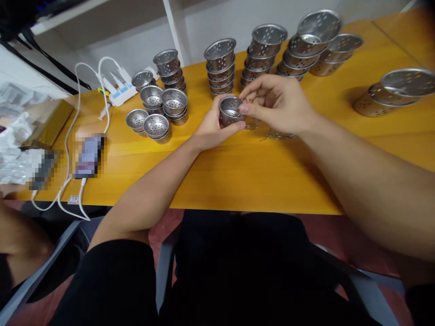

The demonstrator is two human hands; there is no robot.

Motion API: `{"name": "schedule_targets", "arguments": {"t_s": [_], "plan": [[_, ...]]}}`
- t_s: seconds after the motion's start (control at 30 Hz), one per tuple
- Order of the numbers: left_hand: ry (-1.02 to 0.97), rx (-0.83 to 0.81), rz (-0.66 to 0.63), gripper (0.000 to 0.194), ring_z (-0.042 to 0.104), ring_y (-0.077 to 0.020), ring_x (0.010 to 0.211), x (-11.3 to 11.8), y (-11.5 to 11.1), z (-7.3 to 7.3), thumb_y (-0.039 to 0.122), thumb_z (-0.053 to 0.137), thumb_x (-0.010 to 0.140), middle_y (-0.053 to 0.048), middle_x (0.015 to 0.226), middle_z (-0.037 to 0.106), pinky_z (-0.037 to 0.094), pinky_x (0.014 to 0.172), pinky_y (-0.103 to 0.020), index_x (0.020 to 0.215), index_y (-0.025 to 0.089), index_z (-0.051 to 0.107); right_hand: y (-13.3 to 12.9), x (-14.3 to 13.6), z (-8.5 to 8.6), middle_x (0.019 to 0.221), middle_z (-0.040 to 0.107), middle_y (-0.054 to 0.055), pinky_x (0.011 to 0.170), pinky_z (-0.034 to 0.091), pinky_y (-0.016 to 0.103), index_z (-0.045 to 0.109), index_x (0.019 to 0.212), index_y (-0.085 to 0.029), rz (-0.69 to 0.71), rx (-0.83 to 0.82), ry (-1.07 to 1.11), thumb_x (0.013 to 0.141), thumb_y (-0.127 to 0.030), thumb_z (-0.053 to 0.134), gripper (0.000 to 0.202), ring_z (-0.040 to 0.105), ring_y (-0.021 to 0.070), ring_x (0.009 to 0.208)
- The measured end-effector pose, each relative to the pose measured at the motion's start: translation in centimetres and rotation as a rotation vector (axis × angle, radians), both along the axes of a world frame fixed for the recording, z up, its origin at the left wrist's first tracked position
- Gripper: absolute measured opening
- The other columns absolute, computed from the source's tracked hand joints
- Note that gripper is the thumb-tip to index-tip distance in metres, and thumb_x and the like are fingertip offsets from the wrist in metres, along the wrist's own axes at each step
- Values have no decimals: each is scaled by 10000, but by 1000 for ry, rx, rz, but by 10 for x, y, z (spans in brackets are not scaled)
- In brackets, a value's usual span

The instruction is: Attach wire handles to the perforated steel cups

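Note:
My left hand (215, 121) is wrapped round a small perforated metal cup (228, 118), its open mouth tilted up toward me. At the cup's right rim, my right hand (272, 102) has thumb and forefinger pinched together on what looks like a thin wire; the fingers partly hide it. Thin looped wire (251, 124) shows just right of the cup, below my right hand. More thin wire pieces (281, 135) lie on the table under my right wrist. A stack of perforated cups (220, 68) stands right behind the held cup.
Taller stacks of perforated cups (265, 50) line the back of the yellow table (217, 181). Shorter cups (156, 127) cluster at left; another stack (384, 97) stands at right. A phone (90, 156), white cables and a power strip (123, 93) lie left. Another person's arm (20, 231) shows lower left.

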State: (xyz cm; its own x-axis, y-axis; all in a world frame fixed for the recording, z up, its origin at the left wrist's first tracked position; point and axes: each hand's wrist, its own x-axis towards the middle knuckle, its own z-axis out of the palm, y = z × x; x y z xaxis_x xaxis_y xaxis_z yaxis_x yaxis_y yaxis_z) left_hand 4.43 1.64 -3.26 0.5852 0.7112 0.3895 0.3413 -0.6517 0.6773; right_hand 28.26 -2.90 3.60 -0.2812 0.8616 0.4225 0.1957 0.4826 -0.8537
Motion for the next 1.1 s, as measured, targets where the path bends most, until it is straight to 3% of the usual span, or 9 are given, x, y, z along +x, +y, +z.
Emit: {"name": "schedule_targets", "arguments": {"t_s": [0.1, 0.17, 0.37, 0.5, 0.6, 0.8, 1.1], "plan": [[-14, -12, 19, 846, 652, -353, 1640, -1, 2, 2, 557, 654, 1185, -192, 1693, 597, 551, 1386, -574, 1820, 236, 197, 0, 0, -2, 1165, 851, 106, 938, 699, 638, 838, 1152, -373, -112, 130, -67, 1038, -847, 847, 488, 779, 361, 987], [-38, -20, 27, 851, 656, -359, 1635, -3, 4, 2, 546, 681, 1174, -198, 1673, 612, 546, 1391, -589, 1807, 232, 207, -1, 2, -2, 1185, 836, 120, 929, 695, 626, 841, 1121, -362, -135, 222, -160, 1088, -737, 836, 376, 770, 359, 984], [-88, 25, 16, 896, 615, -365, 1666, -6, 17, -10, 665, 707, 1148, -197, 1706, 557, 496, 1435, -590, 1779, 246, 229, 3, 6, -8, 1370, 788, 126, 944, 708, 560, 844, 1155, -357, -90, 344, -274, 1099, -422, 824, 88, 773, 368, 1168], [-117, 63, -23, 900, 631, -358, 1651, -5, 24, -19, 729, 638, 1160, -170, 1696, 545, 494, 1433, -609, 1792, 277, 185, 9, 9, -14, 1394, 764, 151, 915, 716, 525, 853, 1188, -284, -8, 420, -336, 1034, -272, 789, 167, 772, 376, 1233], [-84, 54, 12, 821, 665, -320, 1634, -3, 15, -11, 673, 577, 1203, -151, 1705, 548, 526, 1423, -570, 1808, 293, 172, 9, 8, -17, 1455, 737, 152, 985, 715, 547, 863, 1215, -291, 54, 358, -358, 1019, -259, 770, 219, 752, 396, 1304], [70, 8, 127, 758, 634, -291, 1685, 2, -16, 23, 534, 592, 1229, -171, 1757, 565, 537, 1439, -525, 1845, 267, 239, 3, 2, -15, 1495, 706, 156, 1067, 681, 627, 852, 1256, -330, 89, 212, -290, 985, -366, 888, 276, 698, 442, 1339], [37, -37, 146, 735, 670, -345, 1615, -7, -17, 36, 490, 814, 1106, -181, 1668, 682, 540, 1417, -562, 1695, 229, 461, 2, 0, -13, 1473, 734, 162, 1122, 638, 705, 859, 1193, -351, 70, 252, -254, 1019, -432, 866, 192, 689, 470, 1358]]}}
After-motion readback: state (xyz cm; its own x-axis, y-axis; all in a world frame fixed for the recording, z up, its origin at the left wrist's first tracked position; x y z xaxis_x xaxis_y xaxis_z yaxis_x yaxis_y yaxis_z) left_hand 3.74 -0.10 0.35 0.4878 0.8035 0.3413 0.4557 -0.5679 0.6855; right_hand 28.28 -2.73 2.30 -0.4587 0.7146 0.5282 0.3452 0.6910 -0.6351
